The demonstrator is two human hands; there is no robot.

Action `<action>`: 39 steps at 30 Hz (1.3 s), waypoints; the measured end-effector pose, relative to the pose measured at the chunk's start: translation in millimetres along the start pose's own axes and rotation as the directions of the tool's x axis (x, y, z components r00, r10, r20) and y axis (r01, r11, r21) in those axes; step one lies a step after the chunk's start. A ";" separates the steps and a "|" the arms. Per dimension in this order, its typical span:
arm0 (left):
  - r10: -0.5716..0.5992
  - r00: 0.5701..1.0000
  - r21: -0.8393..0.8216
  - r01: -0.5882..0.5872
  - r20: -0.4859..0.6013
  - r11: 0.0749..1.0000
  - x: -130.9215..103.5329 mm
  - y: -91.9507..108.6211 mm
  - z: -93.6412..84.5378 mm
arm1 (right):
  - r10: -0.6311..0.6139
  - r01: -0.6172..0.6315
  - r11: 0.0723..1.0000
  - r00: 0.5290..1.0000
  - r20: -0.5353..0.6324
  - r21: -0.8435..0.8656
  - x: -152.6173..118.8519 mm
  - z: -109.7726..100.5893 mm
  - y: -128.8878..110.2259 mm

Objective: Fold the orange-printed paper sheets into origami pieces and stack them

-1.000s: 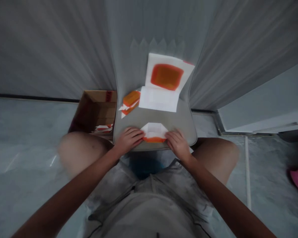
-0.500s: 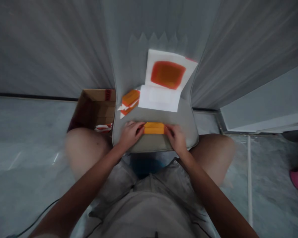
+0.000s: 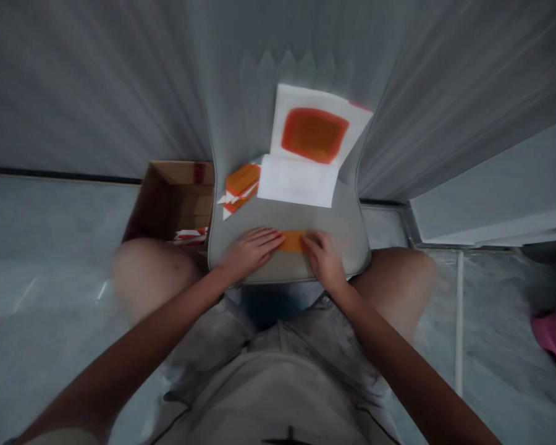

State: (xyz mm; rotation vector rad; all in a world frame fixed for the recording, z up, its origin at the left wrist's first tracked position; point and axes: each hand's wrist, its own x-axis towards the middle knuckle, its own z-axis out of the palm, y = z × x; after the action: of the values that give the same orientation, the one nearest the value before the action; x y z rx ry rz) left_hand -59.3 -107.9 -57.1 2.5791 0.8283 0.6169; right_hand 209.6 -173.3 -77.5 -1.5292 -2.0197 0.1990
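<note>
Orange folded piece (image 3: 293, 241) is held down on the chair seat (image 3: 278, 269), between the two hands. Its left end is covered by the left hand (image 3: 254, 250), fingers extended over it; whether it is also pinched from below by the thumb cannot be told. The right end is gripped narrowly between thumb and fingers of the right hand (image 3: 328, 258).

Compared with 0.5 s ago: left fingers have been moved inward over the piece — previously only the end was held — and less of the orange surface is left exposed. At 1.0 s ago a white inner face with angled corners was shown upward; now only orange is seen.

Unchanged: white folded sheet (image 3: 296, 182) beyond the grip, its printed half raised; orange-and-white stack (image 3: 241, 180) beyond the left hand; cardboard box (image 3: 198, 201) farther left — edge partly hidden by the chair.
</note>
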 end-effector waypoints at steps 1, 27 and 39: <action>0.002 1.000 0.000 -0.002 0.005 1.000 0.3 0.6 0.6 | -0.026 0.026 1.000 1.000 0.009 -0.011 -1.4 -0.9 -0.8; 0.172 0.982 0.334 -0.137 -0.078 0.933 -5.9 -10.0 8.5 | 0.405 -0.405 0.914 0.906 0.121 -0.023 22.0 -25.5 -20.9; 0.049 0.972 0.216 0.002 -0.230 0.976 -11.2 -5.2 13.0 | 0.606 -0.842 0.406 0.539 0.585 0.356 48.4 -55.6 -35.4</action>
State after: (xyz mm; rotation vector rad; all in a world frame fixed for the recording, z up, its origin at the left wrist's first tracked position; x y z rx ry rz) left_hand -63.3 -113.5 -73.6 2.7485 0.9897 0.8980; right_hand 202.0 -153.1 1.3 -1.9003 -1.0811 1.4700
